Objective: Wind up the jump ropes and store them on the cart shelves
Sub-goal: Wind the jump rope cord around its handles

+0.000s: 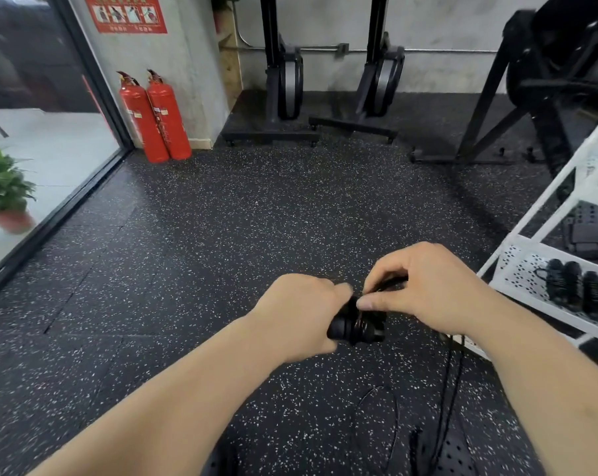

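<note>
Speckled black gym floor (256, 218), with a white cart (520, 269) at right. Wound ropes (579, 286) already lie on its lower shelf. One rope is part wound, its cord (448, 365) trailing to the floor. The left hand (301, 314) is held low in front, grip closed round the handles (354, 329). The right hand (428, 290) is just beside it, grip pinching the cord.

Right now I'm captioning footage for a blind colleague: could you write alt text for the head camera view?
A person's left hand grips a jump rope's black handles while the right hand pinches its cord at them; loose cord hangs to the speckled floor. At right, a white cart shelf holds wound ropes.
</note>
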